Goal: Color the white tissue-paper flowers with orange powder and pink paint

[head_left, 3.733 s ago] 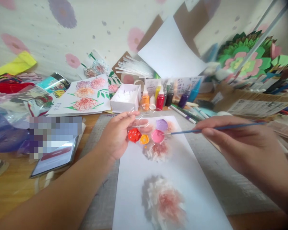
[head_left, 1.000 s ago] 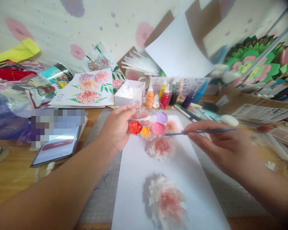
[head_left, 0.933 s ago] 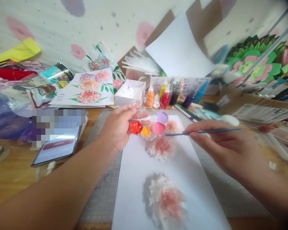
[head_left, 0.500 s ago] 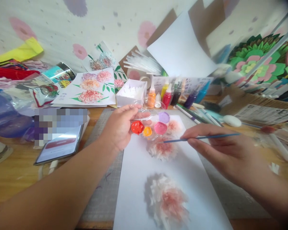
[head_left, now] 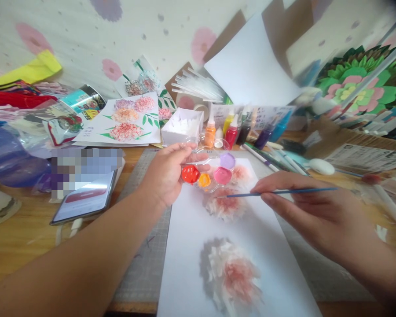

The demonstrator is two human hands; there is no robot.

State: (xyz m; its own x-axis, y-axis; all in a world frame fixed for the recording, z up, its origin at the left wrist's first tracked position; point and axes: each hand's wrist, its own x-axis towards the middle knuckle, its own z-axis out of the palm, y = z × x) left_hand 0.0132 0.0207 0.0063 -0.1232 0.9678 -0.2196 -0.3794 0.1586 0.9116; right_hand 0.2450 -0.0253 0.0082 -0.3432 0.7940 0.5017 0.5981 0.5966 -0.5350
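L hand [head_left: 166, 176]: fingers pinched shut on clear palette [head_left: 208, 169], held above sheet's [head_left: 191, 246] 12 o'clock end; forearm runs off to 7 o'clock. 4 paint blobs: red, orange, pink, purple. R hand [head_left: 303, 211] grips thin blue brush [head_left: 277, 192], tip pointing 9 o'clock, over upper paper flower [head_left: 225, 204]. 3 flowers on sheet.

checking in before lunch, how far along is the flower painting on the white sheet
Nearest white paper flower already shows pink colour. In hand: left hand holds the clear plastic palette; right hand holds the thin blue paintbrush, tip at the middle paper flower, partly pink with white edges. No stems or leaves are painted yet.
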